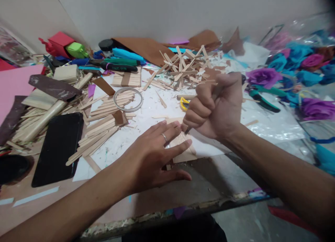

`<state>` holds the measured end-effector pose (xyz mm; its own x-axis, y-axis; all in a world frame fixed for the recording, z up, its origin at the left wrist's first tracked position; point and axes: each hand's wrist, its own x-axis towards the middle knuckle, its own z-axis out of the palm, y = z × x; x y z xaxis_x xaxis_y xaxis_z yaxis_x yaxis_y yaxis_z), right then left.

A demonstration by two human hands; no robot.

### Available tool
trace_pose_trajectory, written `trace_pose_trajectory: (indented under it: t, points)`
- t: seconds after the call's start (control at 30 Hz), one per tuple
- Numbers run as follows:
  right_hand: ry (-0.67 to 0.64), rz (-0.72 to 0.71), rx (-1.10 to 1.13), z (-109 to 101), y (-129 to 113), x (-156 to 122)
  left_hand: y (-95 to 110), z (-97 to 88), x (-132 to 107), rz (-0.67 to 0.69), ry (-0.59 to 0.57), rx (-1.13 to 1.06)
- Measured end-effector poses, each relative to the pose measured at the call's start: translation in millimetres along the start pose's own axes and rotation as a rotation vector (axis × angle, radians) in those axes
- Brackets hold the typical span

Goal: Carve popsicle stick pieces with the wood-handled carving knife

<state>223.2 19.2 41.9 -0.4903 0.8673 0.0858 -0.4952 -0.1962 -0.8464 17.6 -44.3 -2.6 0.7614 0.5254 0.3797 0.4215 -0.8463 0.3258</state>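
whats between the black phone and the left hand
In the head view, a loose fan of craft sticks, then a stretch of white paper nearer the left hand.

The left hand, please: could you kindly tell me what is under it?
Part of a tan sheet shows beneath the left hand; whatever else lies there is covered and cannot be seen.
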Motion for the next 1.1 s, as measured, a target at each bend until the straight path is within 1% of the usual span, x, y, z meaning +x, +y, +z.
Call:
trace_pose_trajectory:
  t: [0.1,0.2,0.3,0.4,0.47,0.53,0.6,0.67,0.7,0.8,0.87,0.9,0.93,0.97,1.1]
  points:
    - [-0.044,-0.01,0.009,-0.3,-0.6,0.0,0.2,-0.2,0.0,-0.002,-0.004,0.007]
    - [-0.18,-0.05,-0.016,0.8,-1.9,-1.8,0.6,0.1,0.4,-0.012,-0.026,-0.005]
    - [-0.31,-0.024,-0.082,3.0,-2.8,-4.9,0.3,0.7,0.4,-0.028,-0.046,-0.038]
    - [-0.341,0.007,-0.106,5.0,-0.9,-6.6,-0.3,1.3,0.3,-0.035,-0.049,-0.07]
    - [-0.351,-0.026,-0.102,5.9,2.0,-6.3,-0.7,1.3,0.7,-0.042,-0.048,-0.083]
    - [-0.348,-0.051,-0.111,6.9,4.3,-5.7,-0.8,0.9,1.4,-0.029,-0.036,-0.089]
    - [-0.311,-0.037,-0.11,8.2,3.8,-6.2,-0.6,0.2,2.2,-0.015,-0.035,-0.08]
    - [-0.264,-0.023,-0.083,10.0,-1.2,-8.4,0.1,-0.2,2.5,-0.018,-0.046,-0.057]
    - [-0.239,-0.04,-0.059,11.1,-5.2,-10.1,0.5,-0.3,2.3,-0.024,-0.05,-0.039]
    - [-0.145,-0.176,-0.002,15.6,-18.1,-14.8,1.2,0.1,0.8,-0.012,-0.027,0.037]
    - [-0.078,-0.253,0.007,18.5,-21.5,-15.8,1.5,-0.3,0.0,0.006,-0.021,0.083]
    - [-0.055,-0.229,-0.004,19.7,-20.5,-15.2,1.8,-1.0,-0.1,0.016,-0.025,0.1]
    - [0.0,-0.227,0.005,20.5,-17.7,-14.2,2.4,-2.0,0.2,0.021,-0.034,0.117]
    - [0.028,-0.226,0.018,21.1,-13.6,-12.6,3.2,-3.3,0.8,0.021,-0.048,0.135]
    - [0.043,-0.188,0.09,19.4,2.8,-6.1,8.8,-9.1,4.4,-0.011,-0.107,0.183]
